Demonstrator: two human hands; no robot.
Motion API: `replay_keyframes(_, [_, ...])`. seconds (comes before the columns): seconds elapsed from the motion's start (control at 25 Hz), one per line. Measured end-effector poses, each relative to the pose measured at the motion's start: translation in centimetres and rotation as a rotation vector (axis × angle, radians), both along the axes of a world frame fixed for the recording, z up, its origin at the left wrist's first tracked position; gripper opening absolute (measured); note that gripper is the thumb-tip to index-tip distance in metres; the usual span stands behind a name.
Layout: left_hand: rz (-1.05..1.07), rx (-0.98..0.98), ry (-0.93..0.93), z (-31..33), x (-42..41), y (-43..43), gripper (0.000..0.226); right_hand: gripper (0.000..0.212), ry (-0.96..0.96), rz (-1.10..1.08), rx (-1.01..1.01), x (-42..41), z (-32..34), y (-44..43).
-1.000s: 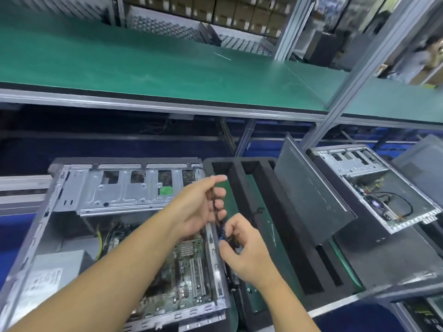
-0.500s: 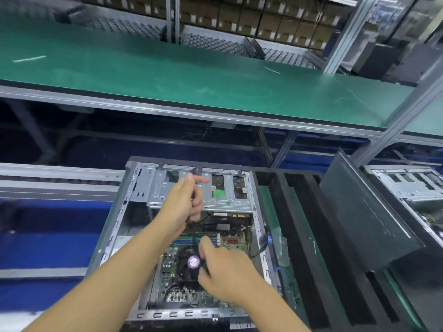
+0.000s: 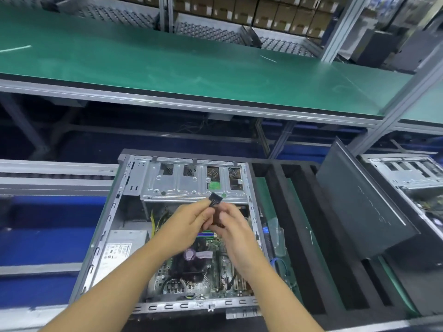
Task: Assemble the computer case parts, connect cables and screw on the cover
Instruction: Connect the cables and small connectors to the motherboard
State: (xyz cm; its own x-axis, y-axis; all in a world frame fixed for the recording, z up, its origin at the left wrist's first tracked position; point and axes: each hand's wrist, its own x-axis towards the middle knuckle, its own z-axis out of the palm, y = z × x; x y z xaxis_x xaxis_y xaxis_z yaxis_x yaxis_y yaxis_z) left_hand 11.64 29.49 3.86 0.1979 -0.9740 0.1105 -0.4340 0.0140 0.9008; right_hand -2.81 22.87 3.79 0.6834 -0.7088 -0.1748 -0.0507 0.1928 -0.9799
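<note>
Green-matted bench (image 3: pixel 167 68) across the top, stacked cartons (image 3: pixel 239 10) behind it; blue conveyor bed (image 3: pixel 36 240) below. Open case (image 3: pixel 115 226) lying on its side at centre, cover off. Drive cage (image 3: pixel 182 185) at far end, green sticker (image 3: pixel 214 186) on it. Power supply (image 3: pixel 124 248) at left inside, yellow wires (image 3: pixel 153 219) just above it. Motherboard (image 3: pixel 211 276) on the case floor, black cooler (image 3: pixel 189 264) partly under the left forearm. Black foam tray (image 3: pixel 299 236) right of the case, dark cover panel (image 3: pixel 359 207) leaning tilted in it. Second open case (image 3: pixel 407 176) at far right, cropped.

Left hand (image 3: pixel 184 228) above the motherboard, thumb and forefinger pinched on a black connector (image 3: pixel 215 200), held up just in front of the cage. Right hand (image 3: pixel 235 233) touching the left, fingers curled near the cable below the connector; grip hidden, cannot tell whether closed on it. Blue cable (image 3: pixel 279 264) along the right case wall.
</note>
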Motion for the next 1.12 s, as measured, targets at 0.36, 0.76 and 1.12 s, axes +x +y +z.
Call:
replay_keyframes(0.36, [0.196, 0.004, -0.317, 1.3, -3.2, 0.2, 0.018, 0.015, -0.088, -0.313, 0.185, -0.1, 1.2, 0.6])
replay_keyframes(0.76, [0.190, 0.256, -0.142, 1.5, -3.7, 0.0, 0.010, 0.011, -0.019, -0.450, -0.011, -0.5, 0.7, 0.6])
replay_keyframes(1.12, [0.030, 0.458, 0.558, -1.7, -5.7, 0.4, 0.013, 0.015, 0.278, -0.474, 0.086, -0.4, -2.3, -0.2])
